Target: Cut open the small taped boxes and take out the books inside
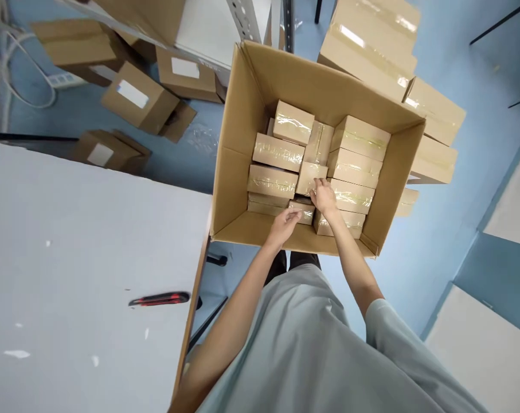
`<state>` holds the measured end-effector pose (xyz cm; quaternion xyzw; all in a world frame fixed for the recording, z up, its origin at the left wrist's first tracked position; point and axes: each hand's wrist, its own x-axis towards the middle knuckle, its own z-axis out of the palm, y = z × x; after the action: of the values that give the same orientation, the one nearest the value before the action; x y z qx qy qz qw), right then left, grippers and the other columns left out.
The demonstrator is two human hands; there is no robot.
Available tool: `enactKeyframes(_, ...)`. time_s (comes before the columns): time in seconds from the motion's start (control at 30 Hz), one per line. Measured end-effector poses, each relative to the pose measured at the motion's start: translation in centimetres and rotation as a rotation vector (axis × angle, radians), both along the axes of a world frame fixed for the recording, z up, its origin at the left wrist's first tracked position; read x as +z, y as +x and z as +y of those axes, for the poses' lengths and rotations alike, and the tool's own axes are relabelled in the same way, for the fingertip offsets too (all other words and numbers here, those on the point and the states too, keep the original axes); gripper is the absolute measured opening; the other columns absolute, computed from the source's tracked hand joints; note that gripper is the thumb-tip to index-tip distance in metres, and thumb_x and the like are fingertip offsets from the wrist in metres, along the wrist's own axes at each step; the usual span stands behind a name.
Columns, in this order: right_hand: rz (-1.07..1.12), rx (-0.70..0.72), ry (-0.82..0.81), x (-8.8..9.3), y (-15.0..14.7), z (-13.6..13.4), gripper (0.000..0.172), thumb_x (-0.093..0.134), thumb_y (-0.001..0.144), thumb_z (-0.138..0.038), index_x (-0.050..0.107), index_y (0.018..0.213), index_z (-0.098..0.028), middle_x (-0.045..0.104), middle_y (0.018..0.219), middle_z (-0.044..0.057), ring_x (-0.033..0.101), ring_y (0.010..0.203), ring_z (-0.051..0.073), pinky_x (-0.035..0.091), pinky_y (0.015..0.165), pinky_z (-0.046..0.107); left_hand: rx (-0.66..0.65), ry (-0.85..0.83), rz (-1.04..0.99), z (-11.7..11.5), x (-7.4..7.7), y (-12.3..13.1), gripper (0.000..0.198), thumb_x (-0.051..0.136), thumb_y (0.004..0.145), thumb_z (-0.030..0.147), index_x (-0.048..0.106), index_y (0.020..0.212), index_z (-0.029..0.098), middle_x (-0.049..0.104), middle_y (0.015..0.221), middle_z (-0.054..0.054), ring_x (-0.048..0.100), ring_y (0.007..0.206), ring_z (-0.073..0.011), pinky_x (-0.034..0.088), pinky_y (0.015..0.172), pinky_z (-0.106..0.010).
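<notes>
A large open cardboard carton [238,132] stands on the blue floor in front of me, filled with several small taped cardboard boxes. Both my hands reach down into it near the front wall. My left hand [285,221] has its fingers curled on a small taped box [302,211] at the front of the carton. My right hand [324,196] grips the lower edge of another small box [309,175] standing in the middle of the stack. More small boxes [358,137] lie to the right and left [272,180] of my hands.
A white table [83,269] fills the left, with a red and black utility knife [159,299] near its edge. Loose cardboard boxes [137,97] lie on the floor behind it. Stacked taped cartons [371,40] stand behind and right of the open carton.
</notes>
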<state>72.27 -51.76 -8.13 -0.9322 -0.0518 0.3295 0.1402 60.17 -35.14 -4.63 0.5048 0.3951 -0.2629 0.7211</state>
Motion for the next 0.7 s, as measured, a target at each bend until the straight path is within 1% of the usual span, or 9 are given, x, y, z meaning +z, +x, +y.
enactKeyframes(0.07,0.014,-0.003,-0.014,-2.5,1.6,0.3,0.059,0.049,0.113,-0.022,0.051,0.168,0.001,0.051,0.174,0.031,0.049,0.161,0.039,0.039,0.137,0.051,0.132,-0.115,0.11,-0.8,-2.9,1.0,0.016,0.084,0.094,0.023,0.08,0.109,0.021,0.083,0.12,-0.011,0.077,0.118,-0.026,0.053,0.122,-0.044)
enactKeyframes(0.13,0.025,-0.017,-0.017,-5.3,3.4,0.5,0.062,0.045,0.112,-0.019,0.045,0.171,0.002,0.042,0.181,0.031,0.04,0.169,0.04,0.034,0.141,0.055,0.278,-0.247,0.253,-1.9,-6.0,2.2,0.01,0.082,0.096,0.023,0.076,0.105,0.02,0.081,0.122,-0.013,0.078,0.114,-0.0249,0.056,0.119,-0.044)
enactKeyframes(0.2,0.047,-0.041,-0.017,-8.2,5.4,0.4,0.068,0.041,0.109,-0.013,0.038,0.176,0.001,0.034,0.186,0.029,0.031,0.176,0.039,0.028,0.143,0.059,0.394,-0.325,0.387,-3.3,-9.1,3.5,0.01,0.082,0.096,0.023,0.072,0.099,0.02,0.079,0.119,-0.014,0.078,0.109,-0.0236,0.058,0.116,-0.043)
enactKeyframes(0.3,0.12,-0.045,-0.015,-11.9,7.9,0.0,0.078,0.04,0.104,-0.006,0.03,0.181,-0.004,0.028,0.19,0.025,0.023,0.18,0.035,0.023,0.145,0.061,0.481,-0.339,0.483,-5.1,-13.1,5.0,0.014,0.083,0.095,0.021,0.069,0.096,0.021,0.072,0.107,-0.011,0.075,0.101,-0.0207,0.06,0.112,-0.038)
enactKeyframes(0.37,0.171,-0.024,-0.023,-13.6,9.0,-0.4,0.081,0.042,0.101,-0.005,0.028,0.181,-0.003,0.026,0.191,0.024,0.023,0.18,0.036,0.023,0.145,0.061,0.51,-0.343,0.493,-5.9,-15.1,5.6,0.013,0.08,0.096,0.019,0.068,0.097,0.021,0.068,0.099,-0.009,0.074,0.098,-0.0196,0.061,0.11,-0.036)
enactKeyframes(0.43,0.188,0.003,-0.041,-14.5,9.4,-0.6,0.081,0.043,0.101,-0.005,0.029,0.181,-0.002,0.027,0.19,0.025,0.025,0.179,0.038,0.023,0.145,0.062,0.538,-0.356,0.498,-6.3,-16.4,5.8,0.012,0.079,0.095,0.017,0.068,0.098,0.022,0.067,0.095,-0.007,0.074,0.096,-0.0197,0.062,0.108,-0.036)
enactKeyframes(0.53,0.175,0.041,-0.065,-14.6,9.2,-0.8,0.078,0.041,0.101,-0.005,0.033,0.179,-0.002,0.035,0.187,0.027,0.032,0.175,0.041,0.026,0.143,0.068,0.563,-0.377,0.492,-6.6,-17.4,5.9,0.016,0.08,0.09,0.013,0.069,0.096,0.022,0.068,0.092,-0.005,0.072,0.091,-0.0187,0.062,0.107,-0.037)
enactKeyframes(0.63,0.157,0.054,-0.068,-13.4,8.2,-0.6,0.072,0.04,0.104,-0.008,0.041,0.175,-0.001,0.046,0.18,0.029,0.042,0.169,0.044,0.032,0.139,0.069,0.586,-0.386,0.478,-6.7,-17.2,5.8,0.019,0.08,0.085,0.009,0.068,0.091,0.022,0.067,0.086,-0.003,0.07,0.086,-0.0176,0.061,0.103,-0.036)
enactKeyframes(0.7,0.134,0.052,-0.071,-12.1,7.3,-0.2,0.068,0.04,0.105,-0.012,0.046,0.172,-0.001,0.05,0.177,0.029,0.045,0.165,0.044,0.035,0.137,0.067,0.6,-0.385,0.478,-6.8,-16.3,5.7,0.021,0.08,0.082,0.008,0.067,0.088,0.023,0.065,0.08,-0.002,0.069,0.082,-0.0178,0.062,0.1,-0.035)
